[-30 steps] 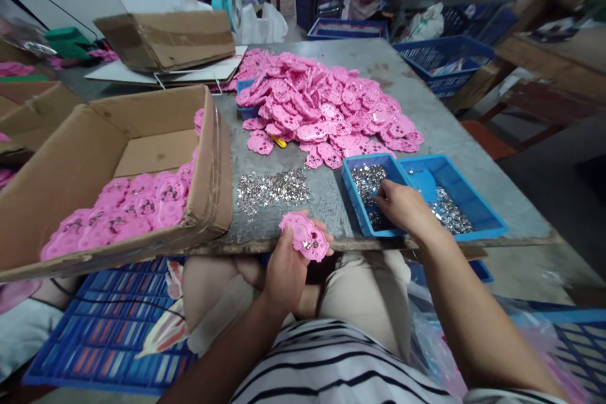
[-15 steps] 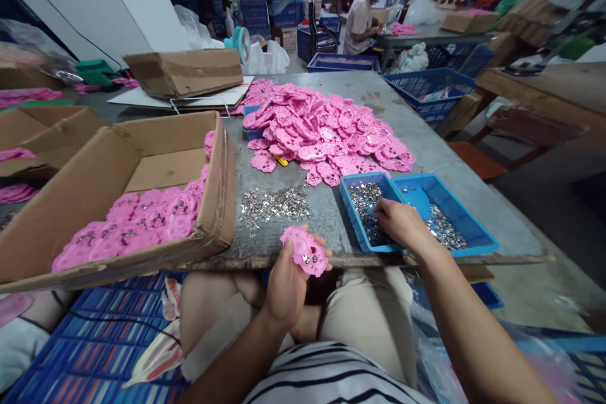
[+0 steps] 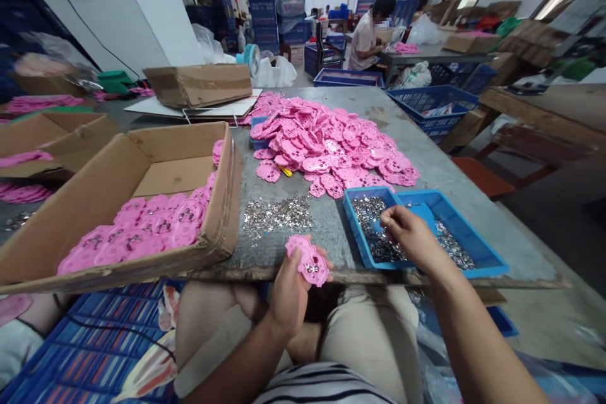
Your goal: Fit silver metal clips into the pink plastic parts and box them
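My left hand (image 3: 291, 287) grips a pink animal-face piece (image 3: 308, 260) just off the table's front edge; small shiny metal bits show on its face. Over the left blue tray (image 3: 348, 218), my right hand (image 3: 409, 233) is raised with thumb and fingertips pinched together. Whatever lies in that pinch is too small to make out. Small metal parts (image 3: 374, 208) fill much of this tray. Beside it, a second blue tray (image 3: 495, 263) holds more metal parts. A loose patch of silvery pieces (image 3: 277, 214) is spread on the table in front of my left hand.
A big heap of pink pieces (image 3: 326, 139) covers the middle of the table, with something yellow (image 3: 285, 171) at its edge. On the left stands a cardboard box (image 3: 227, 214) with pink pieces inside. Another person (image 3: 364, 44) sits at a far table.
My right hand has lifted slightly from the metal parts in the left tray, fingertips still pinched. The left hand keeps its hold on the pink piece. The whole view has shifted a little.
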Available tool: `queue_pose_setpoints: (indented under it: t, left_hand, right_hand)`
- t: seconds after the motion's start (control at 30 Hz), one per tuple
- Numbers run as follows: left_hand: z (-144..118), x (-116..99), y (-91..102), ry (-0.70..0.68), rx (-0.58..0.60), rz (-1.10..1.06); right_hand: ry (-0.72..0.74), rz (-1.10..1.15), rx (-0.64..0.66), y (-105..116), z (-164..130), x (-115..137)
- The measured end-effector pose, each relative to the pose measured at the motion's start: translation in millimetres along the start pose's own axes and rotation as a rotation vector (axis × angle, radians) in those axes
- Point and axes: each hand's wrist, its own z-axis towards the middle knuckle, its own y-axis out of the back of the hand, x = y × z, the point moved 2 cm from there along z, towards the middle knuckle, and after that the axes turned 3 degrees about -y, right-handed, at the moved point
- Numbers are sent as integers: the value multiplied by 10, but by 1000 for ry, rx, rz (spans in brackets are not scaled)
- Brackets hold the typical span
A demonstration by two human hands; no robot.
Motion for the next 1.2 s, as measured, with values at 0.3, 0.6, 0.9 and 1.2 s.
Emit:
queue_pose_setpoints:
  t: [0.3,0.6,0.9,1.2]
  left_hand:
    - [33,-22,-49,-98,-87,294]
    - [41,3,61,5,-13,301]
    - [65,-4,61,92,43,388]
    - [82,-64,77,177,250,484]
  right_hand:
    - [184,362,461,-609,-408,504]
    - [132,400,618,-699,-388,420]
    - [240,201,674,-606,-413,517]
    - [390,17,759,-568,-366,651]
